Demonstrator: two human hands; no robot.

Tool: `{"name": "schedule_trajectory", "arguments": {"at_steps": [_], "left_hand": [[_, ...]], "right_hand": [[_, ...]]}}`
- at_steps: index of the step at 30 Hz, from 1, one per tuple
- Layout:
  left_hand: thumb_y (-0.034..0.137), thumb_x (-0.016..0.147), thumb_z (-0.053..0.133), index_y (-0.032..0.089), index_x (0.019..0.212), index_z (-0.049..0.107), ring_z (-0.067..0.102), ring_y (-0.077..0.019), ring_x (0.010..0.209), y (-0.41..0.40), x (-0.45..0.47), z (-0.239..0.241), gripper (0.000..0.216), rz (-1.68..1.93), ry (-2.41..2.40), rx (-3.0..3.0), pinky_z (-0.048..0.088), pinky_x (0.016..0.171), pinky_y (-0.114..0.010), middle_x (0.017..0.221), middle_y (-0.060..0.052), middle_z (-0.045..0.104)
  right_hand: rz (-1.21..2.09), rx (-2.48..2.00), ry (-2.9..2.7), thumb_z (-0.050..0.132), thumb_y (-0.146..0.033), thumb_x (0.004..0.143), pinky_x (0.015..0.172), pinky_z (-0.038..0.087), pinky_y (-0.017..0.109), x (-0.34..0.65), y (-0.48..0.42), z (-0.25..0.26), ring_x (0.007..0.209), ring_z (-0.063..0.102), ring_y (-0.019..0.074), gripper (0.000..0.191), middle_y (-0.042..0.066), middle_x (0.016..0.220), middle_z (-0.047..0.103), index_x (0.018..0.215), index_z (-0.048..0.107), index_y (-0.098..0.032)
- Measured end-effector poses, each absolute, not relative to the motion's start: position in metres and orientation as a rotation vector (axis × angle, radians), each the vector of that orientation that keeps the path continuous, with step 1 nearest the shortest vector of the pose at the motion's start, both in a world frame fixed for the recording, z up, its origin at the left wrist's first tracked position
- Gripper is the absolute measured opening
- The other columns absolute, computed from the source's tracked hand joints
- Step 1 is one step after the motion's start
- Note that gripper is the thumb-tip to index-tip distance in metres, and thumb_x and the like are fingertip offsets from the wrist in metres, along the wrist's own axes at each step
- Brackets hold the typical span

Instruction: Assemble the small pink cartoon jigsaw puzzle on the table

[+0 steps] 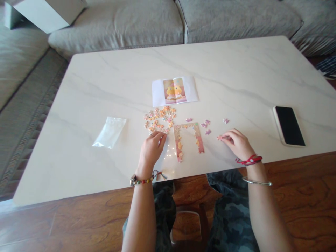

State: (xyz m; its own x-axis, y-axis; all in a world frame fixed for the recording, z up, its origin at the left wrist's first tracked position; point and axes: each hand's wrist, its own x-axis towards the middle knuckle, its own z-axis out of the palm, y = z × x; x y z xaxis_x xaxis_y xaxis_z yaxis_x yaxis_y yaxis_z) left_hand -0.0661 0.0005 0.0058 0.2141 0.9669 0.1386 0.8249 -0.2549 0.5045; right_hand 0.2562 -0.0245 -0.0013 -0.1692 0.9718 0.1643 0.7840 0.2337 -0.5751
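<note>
My right hand (236,141) pinches a small pink jigsaw puzzle piece (219,138) just above or on the table, right of the partly joined puzzle frame (177,141). That frame has a top and two sides, with an open middle and bottom. At the near edge of a pile of loose puzzle pieces (165,113) is my left hand (154,145), its fingers closed together; whatever is in them is hidden. Several loose purple-pink pieces (208,132) lie between the frame and my right hand. Behind the pile rests a creased picture sheet (187,91) showing a yellow cartoon figure.
On the white marbled table (105,84), a clear plastic bag (111,132) lies to the left and a phone (288,126) to the right. A grey sofa (126,24) stands along the far side, with a white box (49,14) on it. My knees are under the near edge.
</note>
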Motion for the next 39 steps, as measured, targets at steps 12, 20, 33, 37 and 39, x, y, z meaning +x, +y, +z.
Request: {"name": "schedule_trajectory", "arguments": {"at_steps": [12, 20, 33, 37, 39], "left_hand": [[0.029, 0.086, 0.038, 0.019, 0.086, 0.059, 0.058, -0.0153, 0.084, 0.000, -0.067, 0.009, 0.024, 0.578, 1.685, 2.164, 0.045, 0.078, -0.027, 0.093, -0.006, 0.062], [0.029, 0.086, 0.038, 0.019, 0.085, 0.059, 0.058, -0.0153, 0.084, 0.000, -0.066, 0.010, 0.024, 0.549, 1.689, 2.153, 0.045, 0.077, -0.026, 0.094, -0.005, 0.062], [0.029, 0.086, 0.037, 0.019, 0.083, 0.058, 0.059, -0.0148, 0.082, 0.000, -0.064, 0.010, 0.024, 0.539, 1.694, 2.160, 0.045, 0.074, -0.025, 0.093, -0.005, 0.062], [0.029, 0.086, 0.036, 0.019, 0.084, 0.058, 0.058, -0.0143, 0.082, 0.000, -0.064, 0.009, 0.024, 0.541, 1.681, 2.172, 0.045, 0.074, -0.025, 0.094, -0.005, 0.061], [0.029, 0.087, 0.036, 0.019, 0.084, 0.058, 0.058, -0.0143, 0.082, 0.000, -0.063, 0.009, 0.024, 0.543, 1.671, 2.178, 0.045, 0.075, -0.025, 0.093, -0.005, 0.061]], "right_hand": [[0.600, -1.553, -2.152, 0.055, -0.027, 0.077, 0.062, 0.047, 0.027, 0.249, -0.027, 0.002, 0.065, 0.055, 0.0137, 0.009, 0.004, 0.077, 0.057, 0.079, 0.056, -0.018], [0.682, -1.584, -2.142, 0.055, -0.020, 0.074, 0.063, 0.046, 0.025, 0.239, -0.028, 0.007, 0.066, 0.055, 0.0123, 0.004, 0.003, 0.079, 0.058, 0.075, 0.058, -0.019], [1.503, -1.619, -1.623, 0.058, -0.038, 0.071, 0.057, 0.050, 0.025, 0.218, -0.036, 0.014, 0.066, 0.062, 0.0154, 0.023, 0.005, 0.071, 0.066, 0.075, 0.058, -0.016], [1.605, -1.617, -1.594, 0.060, -0.036, 0.069, 0.054, 0.050, 0.024, 0.205, -0.039, 0.015, 0.059, 0.061, 0.0132, 0.021, 0.004, 0.066, 0.065, 0.073, 0.059, -0.015], [1.643, -1.642, -1.554, 0.060, -0.036, 0.069, 0.051, 0.049, 0.023, 0.200, -0.041, 0.015, 0.055, 0.060, 0.0122, 0.021, 0.004, 0.066, 0.065, 0.074, 0.058, -0.015]]}}
